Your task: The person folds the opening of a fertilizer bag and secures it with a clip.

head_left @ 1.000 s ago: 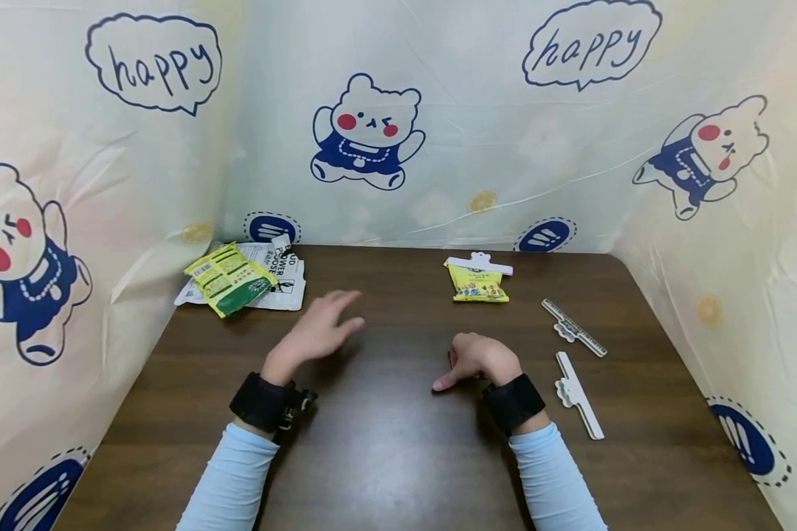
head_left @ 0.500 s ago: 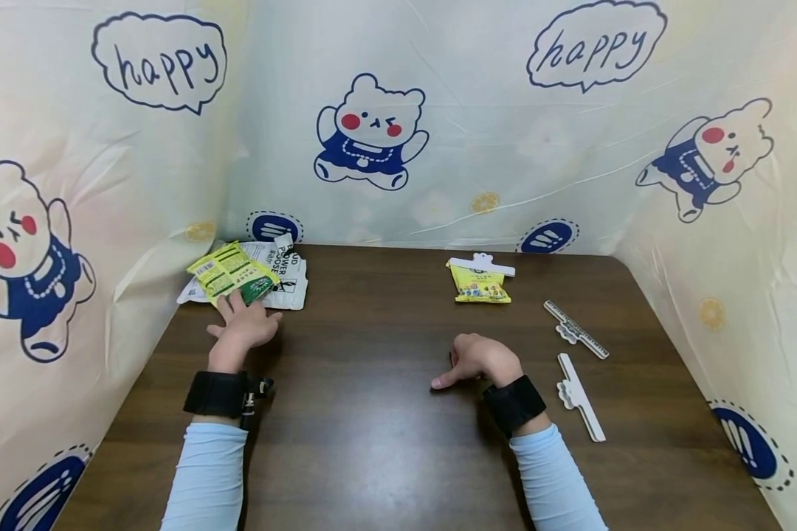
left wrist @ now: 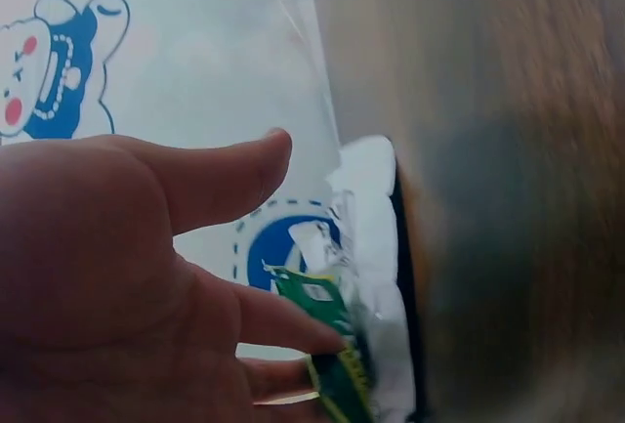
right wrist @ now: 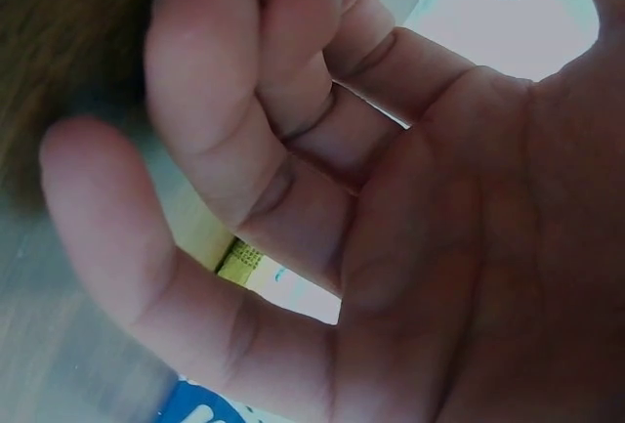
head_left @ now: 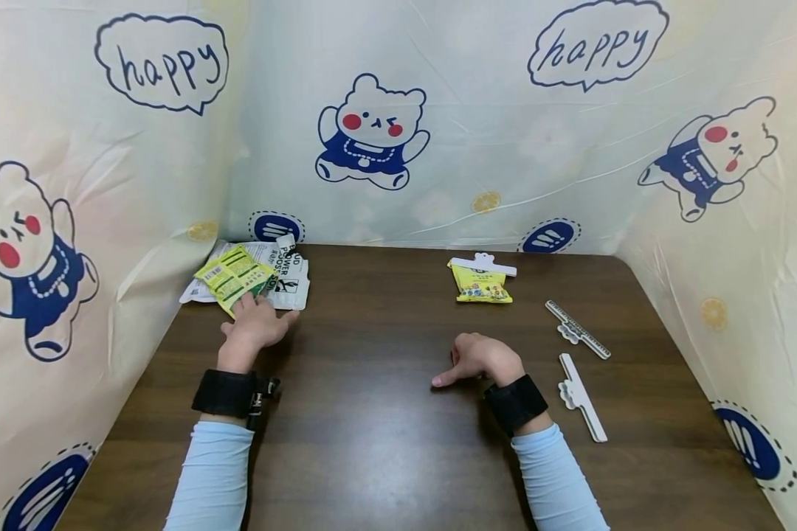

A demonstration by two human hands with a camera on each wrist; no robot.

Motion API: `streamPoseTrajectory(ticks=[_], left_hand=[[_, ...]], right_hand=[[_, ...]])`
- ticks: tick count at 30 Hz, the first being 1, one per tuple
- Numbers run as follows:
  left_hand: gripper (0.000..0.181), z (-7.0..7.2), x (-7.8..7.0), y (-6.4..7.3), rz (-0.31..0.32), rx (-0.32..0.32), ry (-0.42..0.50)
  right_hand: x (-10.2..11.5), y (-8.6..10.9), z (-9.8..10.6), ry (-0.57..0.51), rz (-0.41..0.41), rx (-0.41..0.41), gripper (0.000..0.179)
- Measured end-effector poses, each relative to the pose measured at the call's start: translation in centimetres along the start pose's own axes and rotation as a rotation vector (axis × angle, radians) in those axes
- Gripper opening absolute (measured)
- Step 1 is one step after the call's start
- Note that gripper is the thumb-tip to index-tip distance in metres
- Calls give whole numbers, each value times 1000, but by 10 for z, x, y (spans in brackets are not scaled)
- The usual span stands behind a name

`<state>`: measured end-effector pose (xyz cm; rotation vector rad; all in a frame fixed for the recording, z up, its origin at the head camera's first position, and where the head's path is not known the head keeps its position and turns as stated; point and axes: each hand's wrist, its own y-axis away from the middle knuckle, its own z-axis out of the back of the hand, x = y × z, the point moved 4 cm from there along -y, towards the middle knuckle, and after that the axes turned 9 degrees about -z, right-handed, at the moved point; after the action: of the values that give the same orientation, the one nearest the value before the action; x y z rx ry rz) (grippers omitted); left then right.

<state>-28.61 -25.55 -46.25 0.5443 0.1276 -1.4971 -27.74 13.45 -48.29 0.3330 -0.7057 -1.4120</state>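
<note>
My left hand (head_left: 255,328) reaches to the back left of the table, its fingertips on the near edge of a yellow and green snack packet (head_left: 229,274). The left wrist view shows the thumb held apart and the fingers extended against the green part of the packet (left wrist: 342,389). That packet lies on a white and grey printed pouch (head_left: 292,284), part of which it covers. My right hand (head_left: 481,360) rests at the middle right of the table. Its fingers are loosely bent and hold nothing, as the right wrist view of the palm (right wrist: 430,237) shows.
A small yellow snack bag (head_left: 481,285) with a white sealing clip (head_left: 485,263) across its top lies at the back. Two more clips, a ruler-marked one (head_left: 578,330) and a plain white one (head_left: 582,398), lie to the right. Printed cloth (head_left: 438,147) walls the table (head_left: 372,442).
My left hand has moved from the middle left to the packets, then slightly right along the yellow and green packet's edge. That packet has turned a little. The right hand has stayed in place.
</note>
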Motion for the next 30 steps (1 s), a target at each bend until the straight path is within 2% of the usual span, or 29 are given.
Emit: streamPoseTrajectory(ticks=[7,12,15,17,19,21,23,26,30], left_hand=[[86,-12,-36,6,-64,67,-79],[75,-26,-65,13,-119,128,-96],[69,-32,-77,15,-185,166,-94],[66,-33,-79,15,-238,168,-89],[61,-30,-77,13,-275,126,-78],[54,-25,-70,10,-276,58,-52],[50,-19,-58,6,-241,-20,-17],[50,-12,-37,0,-152,-122,31],[63,-10,-15,-6,-52,-170,54]], right_hand=[[-1,0,0,-8,0,3,53],[-1,0,-1,-13,11,4,52],[-1,0,-2,-15,16,4,51],[-1,0,-2,-15,15,6,50],[-1,1,-2,-15,14,8,49],[-1,2,-2,-14,13,8,49],[-1,2,-1,-16,14,6,48],[-1,2,-1,-24,18,0,47],[-1,2,0,-31,26,-3,45]])
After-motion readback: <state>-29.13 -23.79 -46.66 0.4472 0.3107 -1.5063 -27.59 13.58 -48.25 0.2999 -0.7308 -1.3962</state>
